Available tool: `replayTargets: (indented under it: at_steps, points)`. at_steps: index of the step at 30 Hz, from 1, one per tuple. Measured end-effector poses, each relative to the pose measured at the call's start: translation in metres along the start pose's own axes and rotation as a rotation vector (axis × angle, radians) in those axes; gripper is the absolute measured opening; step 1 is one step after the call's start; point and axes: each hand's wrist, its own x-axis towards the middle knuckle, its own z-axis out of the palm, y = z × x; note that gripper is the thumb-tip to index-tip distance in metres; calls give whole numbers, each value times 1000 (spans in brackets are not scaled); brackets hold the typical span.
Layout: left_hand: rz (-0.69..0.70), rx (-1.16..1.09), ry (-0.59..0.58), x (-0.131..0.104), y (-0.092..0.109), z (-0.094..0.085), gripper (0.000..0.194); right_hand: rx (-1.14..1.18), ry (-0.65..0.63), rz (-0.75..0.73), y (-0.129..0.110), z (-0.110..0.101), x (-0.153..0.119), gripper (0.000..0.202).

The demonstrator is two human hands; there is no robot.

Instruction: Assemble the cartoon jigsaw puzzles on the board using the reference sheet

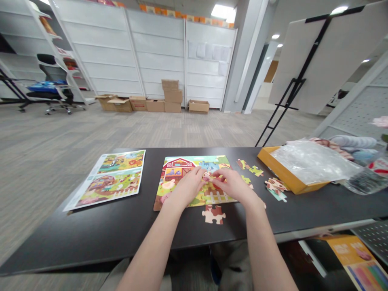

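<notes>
The bare left forearm (160, 236) leans toward one o'clock, the bare right forearm (263, 238) toward eleven. The left hand (187, 184) and the right hand (233, 184) both have backs upward, fingers bent, fingertips near each other.

Location: indoor commercial space, office or shop showroom; exact type cannot be determined. Office indicators: wheeled swivel chair (56, 73), grey carpeted floor (136, 129), ceiling lights (222, 11), paper sheets (209, 51) fixed to tall white panels (157, 38). Shop indicators: side shelves (71, 63) holding goods, perforated panel (357, 105). Cardboard boxes (173, 95) lined along panel base.
</notes>
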Motion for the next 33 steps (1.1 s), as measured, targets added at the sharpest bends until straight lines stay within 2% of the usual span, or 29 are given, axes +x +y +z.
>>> replayTargets:
  at_steps: [5,11,19,27,33]
  points:
    - [-9,98,27,-11,-7,-8,29,36,-10,-50,-9,5,-1,17]
    - [12,168,-21,-18,-3,-7,19,86,-111,-170,-17,16,3,20]
    - [-4,194,-58,-18,-1,-6,21,56,-78,-75,-10,21,5,28]
    - [-4,213,-66,-16,2,-6,25,41,-87,-169,-11,20,7,27]
    - [-20,191,-67,-17,3,-7,29,-17,-74,-187,-12,21,7,24]
